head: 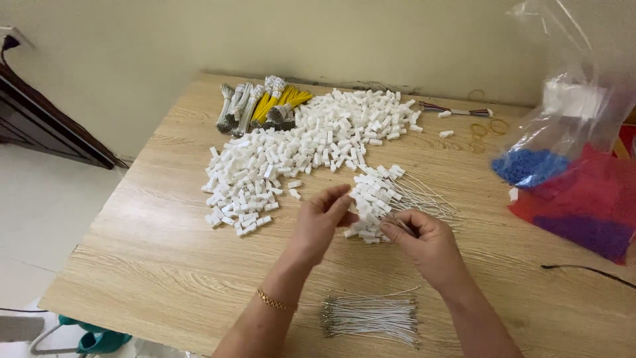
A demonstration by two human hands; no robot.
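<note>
left hand (319, 215): fingers pinched narrow at about 9 o'clock of the little finished heap, looks like it's pinching one small white plastic connector (347, 219), though the fingertips hide most of it.
right hand (424, 240): curled in at 3 o'clock of the left one, fingers closed on a thin white wire (397, 224) end. can't tell if it's one strand or a few.
finished heap (374, 195): connectors with white leads already on them, sitting just past the fingertips at 12 o'clock, wires fanning out toward 3 o'clock.
loose connectors (311, 149): big white pile further up the table, 11 to 12 o'clock from the hands.
cut wire bundle (371, 318): neat white bunch with bare metal ends, at 6 o'clock, between the forearms.
handling, my guess: connectors are tiny, light, hard and a bit slick, so they'd skate away if flicked. pinch them by the flat sides. the wire looks soft and floppy, so i'd grab it close to the metal tip or it'll just bend.
table (165, 265): pale wood grain.
other stuff: yellow and grey wire bundles (262, 106) at the far edge around 11 o'clock, rubber bands (487, 129) at 1 o'clock, clear bag (576, 172) with blue, red and purple bits at 3 o'clock.
</note>
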